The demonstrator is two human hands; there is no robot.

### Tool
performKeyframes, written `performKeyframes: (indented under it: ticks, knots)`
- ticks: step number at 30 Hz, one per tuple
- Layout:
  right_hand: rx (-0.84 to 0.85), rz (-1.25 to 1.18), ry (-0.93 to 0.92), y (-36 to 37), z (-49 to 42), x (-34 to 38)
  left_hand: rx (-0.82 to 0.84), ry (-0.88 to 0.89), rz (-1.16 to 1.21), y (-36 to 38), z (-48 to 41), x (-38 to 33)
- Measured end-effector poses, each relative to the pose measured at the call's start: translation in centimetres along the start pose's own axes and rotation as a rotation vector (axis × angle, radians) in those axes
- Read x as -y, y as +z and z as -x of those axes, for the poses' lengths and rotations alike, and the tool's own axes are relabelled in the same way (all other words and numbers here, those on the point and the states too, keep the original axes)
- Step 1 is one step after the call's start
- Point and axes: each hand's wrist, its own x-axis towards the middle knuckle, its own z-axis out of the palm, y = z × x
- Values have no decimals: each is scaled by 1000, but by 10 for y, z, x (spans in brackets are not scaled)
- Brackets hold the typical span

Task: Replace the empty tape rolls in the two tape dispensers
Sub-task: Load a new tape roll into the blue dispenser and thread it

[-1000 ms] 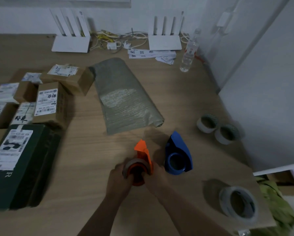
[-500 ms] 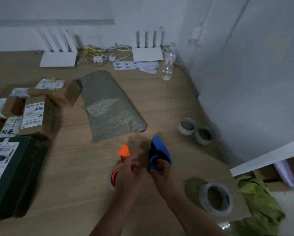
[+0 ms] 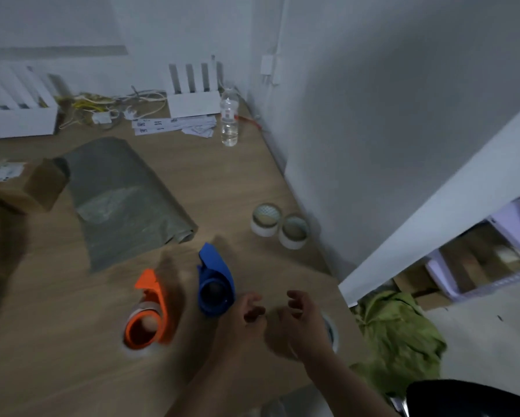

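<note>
An orange tape dispenser lies on the wooden table with a clear tape roll around its hub. A blue tape dispenser lies just to its right. My left hand hovers right of the blue dispenser, fingers curled and apart, holding nothing. My right hand is beside it, fingers apart, above a large clear tape roll that it mostly hides. Two small tape rolls stand near the wall.
A grey-green plastic mailer lies behind the dispensers. Cardboard parcels sit at the left. A water bottle, white routers and cables line the back. A white wall panel bounds the right edge; green cloth lies below.
Both hands let go of the orange dispenser and moved right, past the blue dispenser, to above the large clear roll. The view swung to the right.
</note>
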Motion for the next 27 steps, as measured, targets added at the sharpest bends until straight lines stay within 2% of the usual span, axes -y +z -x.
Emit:
performKeyframes:
  ticks: [5, 9, 13, 23, 27]
  knots:
    - [-64, 135, -25, -20, -6, -18, -35, 11, -10, 25, -7, -9]
    - [-11, 208, -40, -26, -6, -31, -119, 4, -14, 29, -9, -9]
    - [11, 286, -62, -26, -7, -42, -95, 52, -143, 26, -7, -7]
    - [274, 683, -75, -23, -11, -51, -117, 78, -228, 9, -9, 1]
    - [272, 723, -66, -18, -11, -49, -108, 98, -250, -2, -11, 9]
